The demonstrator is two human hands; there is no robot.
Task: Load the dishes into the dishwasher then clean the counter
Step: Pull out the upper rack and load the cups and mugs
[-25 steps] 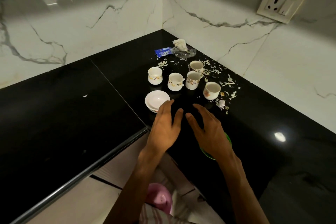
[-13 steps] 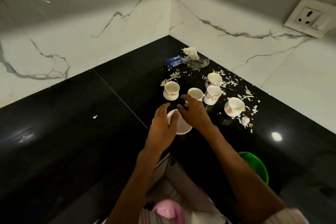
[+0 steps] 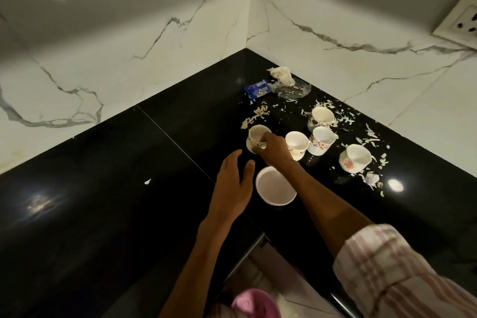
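My right hand is gripping the leftmost teacup, fingers curled round its side and the thumb at its rim; the cup is sitting on the black counter, tilted toward me, and what I am seeing of its inside is bare and pale. My left hand is hovering flat over the counter with fingers relaxed and spread, holding nothing, just beside the white bowl. That bowl is round, shallow and smooth, and nothing is lying in it.

Four more teacups are standing to the right: the second cup touching my right hand, the third cup just beside it, the back cup behind that, and the far-right cup tilted and apart. All are glazed white with small floral prints, and their insides are showing pale.

Pale torn scraps are littering the glossy counter around the cups. Near the corner, a clear glass dish is holding a crumpled whitish lump, with a blue wrapper beside it. The walls are white marble with grey veins.
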